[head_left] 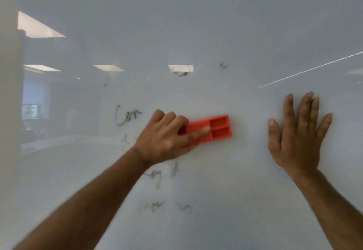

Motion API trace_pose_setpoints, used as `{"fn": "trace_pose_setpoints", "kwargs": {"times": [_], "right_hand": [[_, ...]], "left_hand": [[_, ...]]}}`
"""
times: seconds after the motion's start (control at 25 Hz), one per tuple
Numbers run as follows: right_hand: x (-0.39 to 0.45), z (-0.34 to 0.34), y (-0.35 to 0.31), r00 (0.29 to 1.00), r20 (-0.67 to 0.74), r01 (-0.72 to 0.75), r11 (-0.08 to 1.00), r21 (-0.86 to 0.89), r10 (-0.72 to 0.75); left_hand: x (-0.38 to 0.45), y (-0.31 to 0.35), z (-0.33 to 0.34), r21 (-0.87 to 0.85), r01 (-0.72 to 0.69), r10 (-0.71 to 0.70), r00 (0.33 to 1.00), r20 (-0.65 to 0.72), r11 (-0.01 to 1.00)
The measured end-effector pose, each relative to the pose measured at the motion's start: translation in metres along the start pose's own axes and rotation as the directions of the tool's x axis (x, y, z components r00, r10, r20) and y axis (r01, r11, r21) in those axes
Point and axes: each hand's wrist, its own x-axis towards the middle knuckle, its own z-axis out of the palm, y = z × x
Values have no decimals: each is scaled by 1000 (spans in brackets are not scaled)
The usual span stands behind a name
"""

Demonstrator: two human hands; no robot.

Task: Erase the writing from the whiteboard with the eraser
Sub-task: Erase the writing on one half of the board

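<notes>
A glossy whiteboard [225, 33] fills the view. My left hand [167, 137] presses a red rectangular eraser [216, 126] flat against the board near its middle, thumb lying across the eraser's back. My right hand [300, 131] rests flat on the board to the right, fingers spread, holding nothing. Dark marker scribbles [126, 116] remain left of the eraser. More faint scraps of writing [163, 175] lie below my left hand, and small bits [181, 72] sit above. The patch around the eraser looks wiped.
The board reflects ceiling lights [39, 26] and a room at the left. A pale vertical edge or pillar [8, 112] runs down the far left. A thin bright line [310, 69] crosses the upper right.
</notes>
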Motion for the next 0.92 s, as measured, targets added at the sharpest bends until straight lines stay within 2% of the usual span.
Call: {"fn": "trace_pose_setpoints", "kwargs": {"times": [0.08, 0.12, 0.24, 0.28, 0.32, 0.36, 0.4, 0.52, 0.68, 0.76, 0.92], "right_hand": [[0, -1, -1, 1000, -4, 1, 1000, -2, -1], [0, -2, -1, 1000, -3, 1, 1000, -4, -1], [-2, 0, -1, 1000, -22, -2, 1000, -16, 2], [-1, 1, -1, 1000, -31, 1, 1000, -23, -2], [-1, 2, -1, 999, -39, 3, 1000, -27, -4], [-1, 2, 0, 999, -44, 3, 1000, -26, -4], [-1, 2, 0, 999, -47, 1, 1000, -24, -2], [0, 3, -1, 999, -45, -7, 1000, -19, 6], [-1, 0, -2, 999, -33, -10, 1000, -8, 10], [0, 0, -1, 1000, -12, -17, 1000, 6, 17], [-1, -1, -2, 1000, -20, -13, 1000, 24, 14]], "left_hand": [[27, -50, 0, 114, 216, -214, 976, -30, 970], [40, -71, 0, 161, 351, -349, 936, -45, 922], [73, -97, 7, 160, 705, -705, 706, -66, 691], [83, -94, 12, 143, 763, -763, 643, -67, 630], [91, -87, 18, 130, 791, -791, 608, -65, 598], [98, -79, 21, 121, 794, -795, 604, -54, 595], [104, -70, 23, 116, 777, -779, 626, -39, 618], [108, -43, 24, 96, 655, -655, 755, -35, 749], [81, 7, 24, 3, 382, -382, 924, -24, 924], [42, 44, 20, -65, 282, -282, 959, 11, 957], [-79, 121, -7, -202, 130, -102, 984, 144, 971]]}}
